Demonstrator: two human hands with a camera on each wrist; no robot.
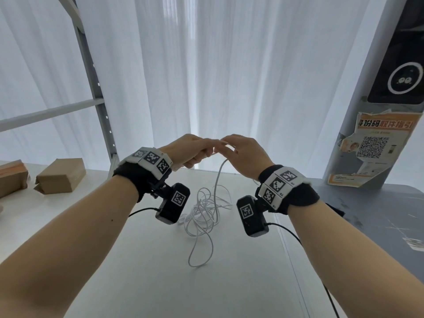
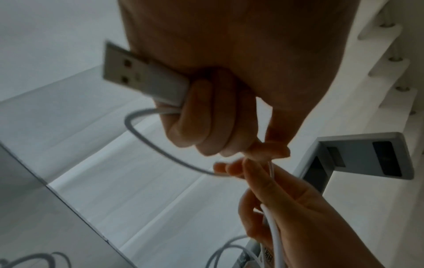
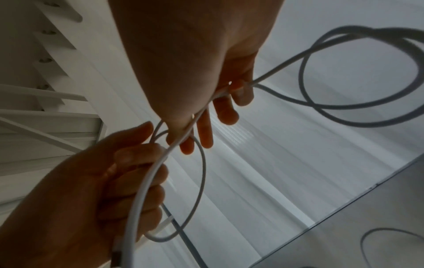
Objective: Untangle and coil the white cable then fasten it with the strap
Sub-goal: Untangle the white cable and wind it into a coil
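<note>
The white cable [image 1: 206, 207] lies in a loose tangle on the white table [image 1: 149, 271], and one strand [image 1: 218, 177] rises from it to my hands. Both hands are raised above the table and meet fingertip to fingertip. My left hand [image 1: 205, 154] grips the cable's USB plug [image 2: 142, 76] in curled fingers, with a small loop [image 2: 146, 137] hanging below it. My right hand [image 1: 227, 146] pinches the cable [image 3: 229, 90] just beside the left hand [image 3: 103, 181]. More loops [image 3: 321, 63] trail behind the right hand. I cannot make out a strap.
Two brown cardboard boxes [image 1: 60, 177] sit at the table's far left by a grey metal rack [image 1: 96, 88]. A white curtain [image 1: 229, 65] hangs behind. At the right a darker grey surface [image 1: 378, 214] adjoins the table, with a pillar bearing an orange QR poster [image 1: 376, 148].
</note>
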